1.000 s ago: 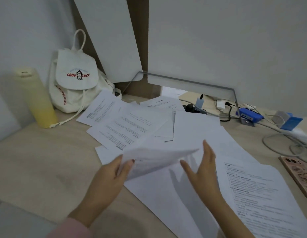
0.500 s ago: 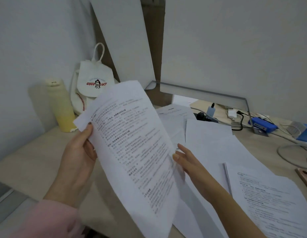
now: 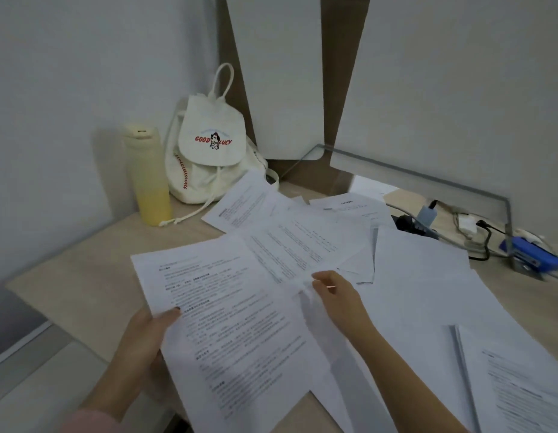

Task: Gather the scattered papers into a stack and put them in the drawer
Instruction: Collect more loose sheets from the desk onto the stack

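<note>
now that the left hand (image 3: 146, 332) has brought its printed sheet (image 3: 234, 323) down from the raised, tilted pose of half a second ago, the sheet lies low and nearly flat over the near edge of the table (image 3: 84, 276). left thumb is on top at the sheet's left edge with the fingers under it, so it grips that page. the right hand (image 3: 337, 298) has left that sheet and moved forward. its fingertips are now at the near edge of the next sheet (image 3: 302, 245), just past the held page's far right corner. that spot is blurred, so cannot tell if a pinch has closed or the fingers only touch.

judgement: first page collected, second pickup starting, task early. only one sheet is in hand. the other loose papers (image 3: 427, 295) spread overlapping across the middle and right of the table, with more printed pages at the lower right. nothing is squared into a stack yet.

no drawer i can identify in view.

further out, a yellow bottle (image 3: 149, 179) and a white bag (image 3: 209, 157) stand at the back left, the bag's cord near one sheet. a blue stapler (image 3: 534, 254) and cables sit at the back right, beside the far papers.
</note>
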Tool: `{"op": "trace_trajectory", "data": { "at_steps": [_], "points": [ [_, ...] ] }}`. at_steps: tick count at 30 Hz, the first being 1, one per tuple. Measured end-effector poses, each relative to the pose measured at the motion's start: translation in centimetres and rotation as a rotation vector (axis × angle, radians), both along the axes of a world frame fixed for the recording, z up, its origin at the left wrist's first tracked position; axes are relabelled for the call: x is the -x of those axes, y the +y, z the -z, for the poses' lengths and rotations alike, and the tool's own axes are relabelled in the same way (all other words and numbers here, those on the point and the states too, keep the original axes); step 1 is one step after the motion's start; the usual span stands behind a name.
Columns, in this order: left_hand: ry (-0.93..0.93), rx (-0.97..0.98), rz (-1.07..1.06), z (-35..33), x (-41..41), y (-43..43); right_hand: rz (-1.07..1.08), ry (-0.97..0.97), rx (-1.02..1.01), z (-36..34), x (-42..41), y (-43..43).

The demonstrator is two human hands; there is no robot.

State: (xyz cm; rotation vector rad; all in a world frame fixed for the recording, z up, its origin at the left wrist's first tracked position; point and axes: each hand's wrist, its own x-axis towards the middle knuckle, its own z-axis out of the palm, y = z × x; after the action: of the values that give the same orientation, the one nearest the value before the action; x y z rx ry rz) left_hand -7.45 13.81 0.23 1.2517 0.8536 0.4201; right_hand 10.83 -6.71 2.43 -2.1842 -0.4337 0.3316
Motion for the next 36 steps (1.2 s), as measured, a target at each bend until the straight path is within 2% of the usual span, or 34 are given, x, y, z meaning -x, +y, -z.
{"op": "trace_trajectory", "data": {
  "at_steps": [5,9,14,17,21,24,27,30,33,36],
  "points": [
    [0.103,-0.203,-0.087,-0.2,0.4,1.7,-0.145,-0.264,0.255,1.3,-2.2,3.0],
    [0.155,-0.296,-0.119,-0.6,1.1,2.8,-0.3,-0.276,0.425,2.2,-2.0,5.6],
    [0.199,-0.317,-0.163,-0.3,2.0,4.2,-0.384,-0.353,0.58,2.9,-1.6,6.9],
    [0.204,-0.317,-0.172,0.0,2.3,4.6,-0.395,-0.315,0.6,2.5,-1.7,7.2],
    [0.194,-0.271,-0.167,0.6,2.4,4.8,-0.394,-0.465,0.653,2.4,-1.4,7.5],
    [0.192,-0.227,-0.153,1.1,2.6,4.7,-0.301,-0.416,0.547,2.2,-1.8,7.0],
    [0.164,-0.218,-0.16,1.0,2.7,4.2,-0.115,-0.279,0.228,0.9,-1.9,5.8],
    [0.117,-0.262,-0.154,0.4,2.8,3.6,-0.095,-0.241,0.004,-0.3,-0.7,4.3],
    [0.086,-0.252,-0.15,0.2,2.8,3.1,-0.225,-0.339,-0.035,-1.0,1.4,2.9],
    [0.069,-0.218,-0.139,0.2,2.3,2.2,-0.46,-0.407,0.133,-1.1,3.9,2.7]
  ]
}}
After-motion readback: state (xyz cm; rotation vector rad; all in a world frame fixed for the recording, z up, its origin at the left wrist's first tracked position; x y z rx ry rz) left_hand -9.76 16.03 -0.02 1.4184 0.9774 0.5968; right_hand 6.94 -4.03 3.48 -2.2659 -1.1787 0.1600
